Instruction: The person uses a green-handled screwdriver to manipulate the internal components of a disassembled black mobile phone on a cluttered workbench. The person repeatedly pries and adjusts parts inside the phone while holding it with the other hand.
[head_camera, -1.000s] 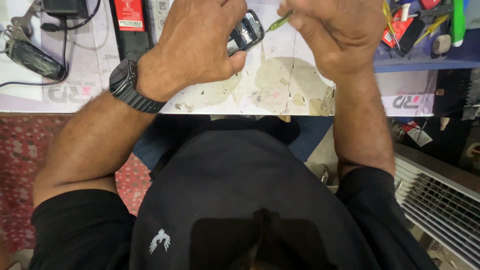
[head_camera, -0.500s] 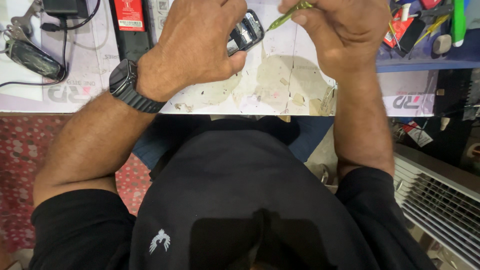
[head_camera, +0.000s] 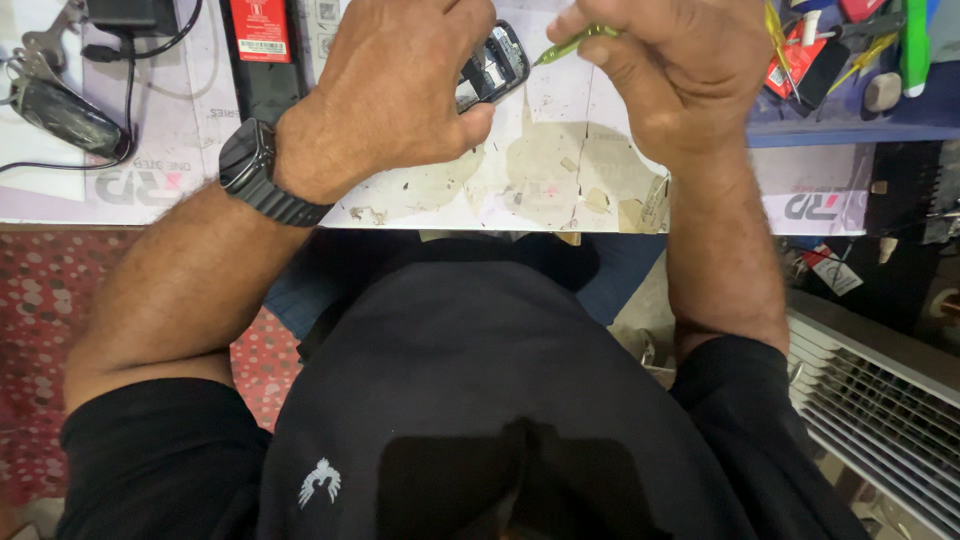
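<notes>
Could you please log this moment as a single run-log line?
left hand: holds small phone | right hand: holds green screwdriver, tip beside phone | surface: stained white table

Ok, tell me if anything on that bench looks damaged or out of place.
The small phone in the left hand is open, its insides bare. The right hand holds a green screwdriver beside it. The white table cover is stained, torn along its front edge and littered with small scraps.
</notes>
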